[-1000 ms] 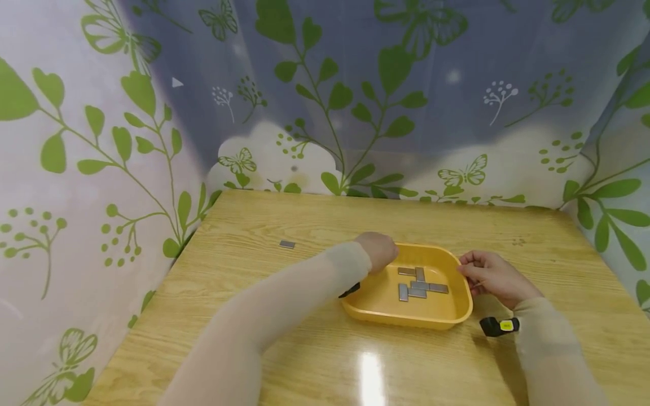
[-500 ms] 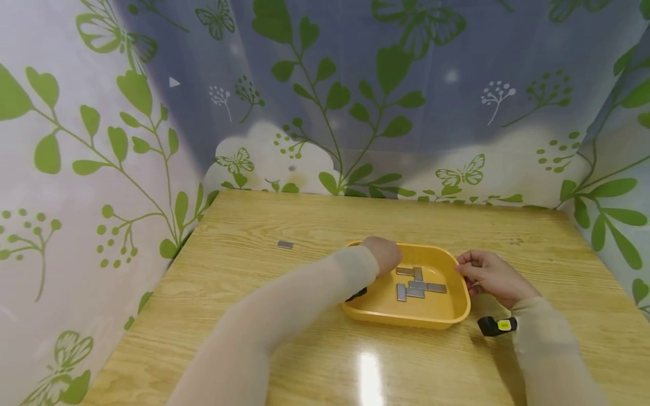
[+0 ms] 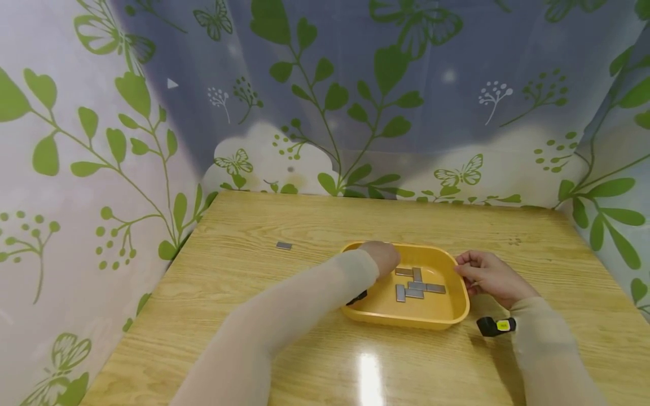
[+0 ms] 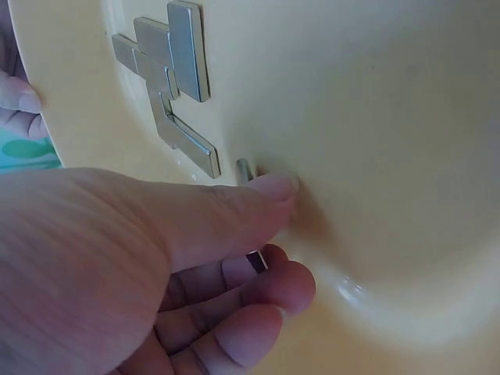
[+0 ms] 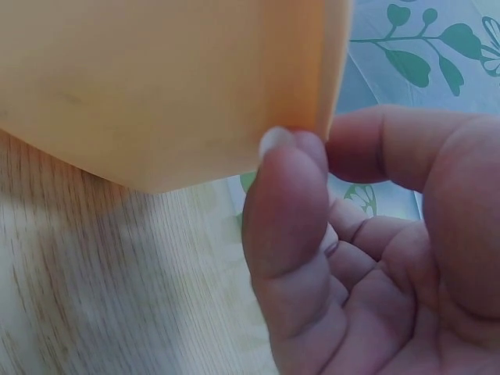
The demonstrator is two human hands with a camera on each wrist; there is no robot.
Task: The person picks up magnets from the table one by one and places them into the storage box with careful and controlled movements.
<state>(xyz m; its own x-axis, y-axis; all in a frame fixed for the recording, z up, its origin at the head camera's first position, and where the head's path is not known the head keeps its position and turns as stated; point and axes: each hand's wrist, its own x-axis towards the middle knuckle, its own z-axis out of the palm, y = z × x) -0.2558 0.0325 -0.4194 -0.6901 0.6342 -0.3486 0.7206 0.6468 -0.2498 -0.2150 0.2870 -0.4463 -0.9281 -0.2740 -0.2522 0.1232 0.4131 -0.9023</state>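
My left hand [image 3: 383, 257] reaches down inside a yellow plastic tray [image 3: 406, 322]. In the left wrist view its thumb and fingers pinch a small silver metal block [image 4: 257, 262], mostly hidden behind the thumb, close over the tray floor. Several flat silver rectangular blocks [image 3: 417, 286] lie edge to edge on that floor, to the right of the left hand. At the tray's right end my right hand [image 3: 495, 277] pinches the rim between thumb and index finger, as the right wrist view shows at the tray wall [image 5: 156, 101].
One more flat silver block [image 3: 284, 246] lies on the wooden table [image 3: 244, 282], left of the tray. Behind and beside the table hang patterned cloth walls [image 3: 325, 101] with green leaves and butterflies.
The left hand has moved slightly right and down, further into the tray. The right hand keeps its hold on the rim, and the blocks in the tray keep their arrangement.
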